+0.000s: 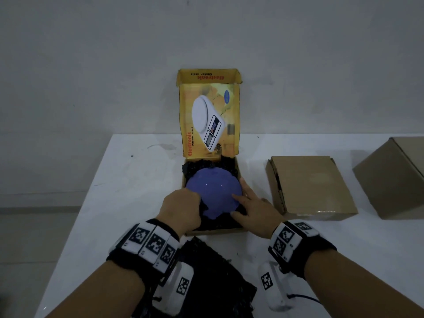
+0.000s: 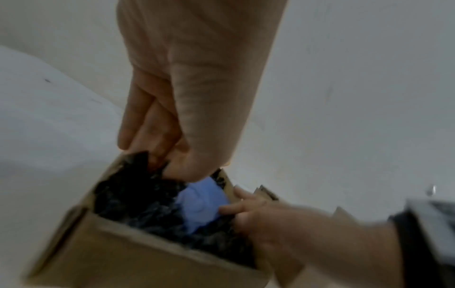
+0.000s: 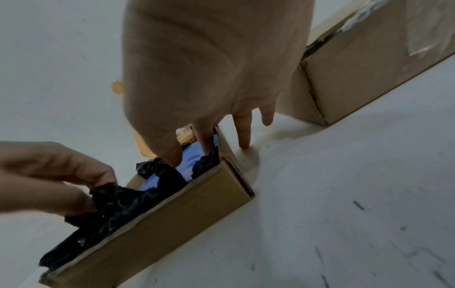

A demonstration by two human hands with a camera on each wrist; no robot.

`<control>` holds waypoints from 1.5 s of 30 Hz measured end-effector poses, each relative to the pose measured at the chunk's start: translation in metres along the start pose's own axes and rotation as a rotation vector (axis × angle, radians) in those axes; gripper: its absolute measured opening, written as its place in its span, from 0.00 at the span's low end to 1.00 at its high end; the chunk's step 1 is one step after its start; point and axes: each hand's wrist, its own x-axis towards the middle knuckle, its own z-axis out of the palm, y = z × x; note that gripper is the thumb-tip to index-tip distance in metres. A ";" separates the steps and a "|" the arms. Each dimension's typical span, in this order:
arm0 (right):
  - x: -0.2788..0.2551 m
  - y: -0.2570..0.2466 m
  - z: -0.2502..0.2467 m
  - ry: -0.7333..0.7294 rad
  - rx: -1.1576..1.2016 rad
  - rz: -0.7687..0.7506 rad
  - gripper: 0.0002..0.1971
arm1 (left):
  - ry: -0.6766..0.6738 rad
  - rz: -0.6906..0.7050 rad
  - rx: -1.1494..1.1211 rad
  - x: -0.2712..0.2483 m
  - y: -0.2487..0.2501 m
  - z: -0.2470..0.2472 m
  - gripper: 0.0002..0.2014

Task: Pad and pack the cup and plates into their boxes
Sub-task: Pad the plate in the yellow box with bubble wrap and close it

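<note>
A blue plate lies inside the open kitchen-scale box, bedded on crumpled black padding. The yellow lid stands upright behind it. My left hand is at the plate's near-left edge and pinches a fold of the black padding over the blue plate. My right hand has straight, spread fingers: the thumb and one finger touch the plate's right side, and the others reach down outside the box wall to the table. In the left wrist view the black padding surrounds the blue plate.
A loose sheet of black padding lies on the white table in front of the box, between my wrists. A closed flat brown box sits just to the right, and a taller brown box stands at the far right. The table's left edge runs diagonally.
</note>
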 end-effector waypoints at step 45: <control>0.033 -0.021 -0.037 -0.013 -0.400 -0.025 0.52 | 0.095 -0.186 -0.372 0.018 -0.036 0.001 0.14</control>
